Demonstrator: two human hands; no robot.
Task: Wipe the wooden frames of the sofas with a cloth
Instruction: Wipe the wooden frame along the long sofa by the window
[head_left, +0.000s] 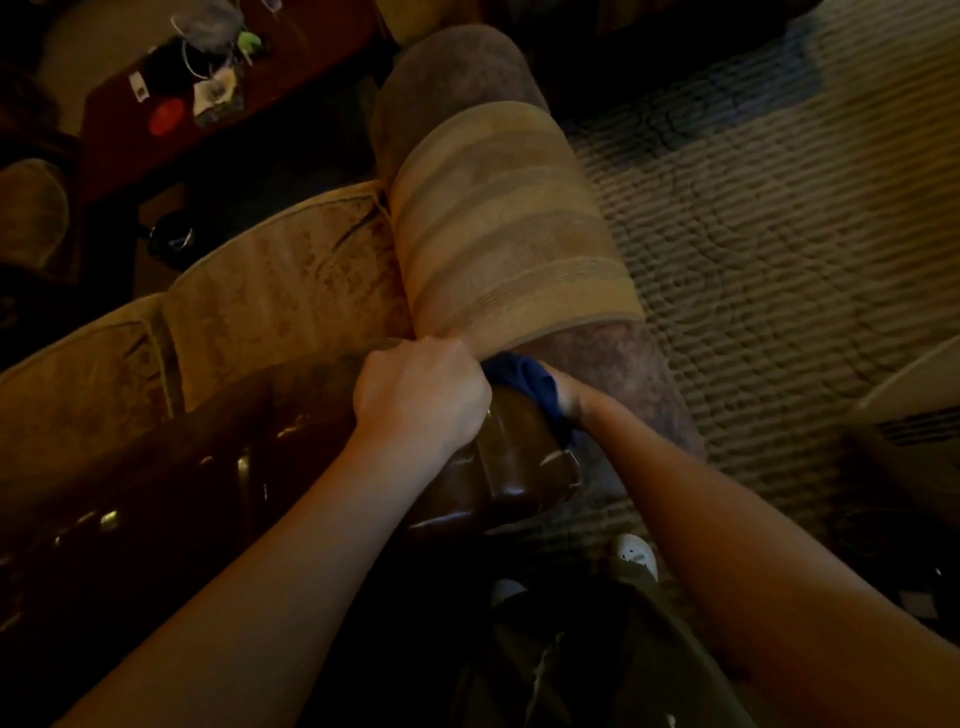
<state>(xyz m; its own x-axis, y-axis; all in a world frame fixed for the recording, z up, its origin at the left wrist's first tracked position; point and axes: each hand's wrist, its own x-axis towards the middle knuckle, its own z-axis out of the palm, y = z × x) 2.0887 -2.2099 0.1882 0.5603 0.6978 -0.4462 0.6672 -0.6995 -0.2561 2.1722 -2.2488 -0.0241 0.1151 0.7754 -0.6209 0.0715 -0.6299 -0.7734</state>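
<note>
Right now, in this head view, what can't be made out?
- Right hand: fingers hidden behind the blue cloth and armrest.
- Left hand: fingertips hidden, curled at the armrest cover's edge.
- Coffee table clutter: too dark and small.
- Wooden frame: partly covered by both arms.

Bare forearms, olive trousers (597, 649), and white shoes (636, 556) with dark spots.

We see the left hand (421, 395) gripping the striped cover (498, 223) at the rear end of the sofa armrest (613, 364). The right hand (569, 395), largely hidden, holds a dark blue cloth (524, 376) against the glossy wooden frame (519, 462) at its corner. Cushions (270, 280) lie along the frame's far edge.
</note>
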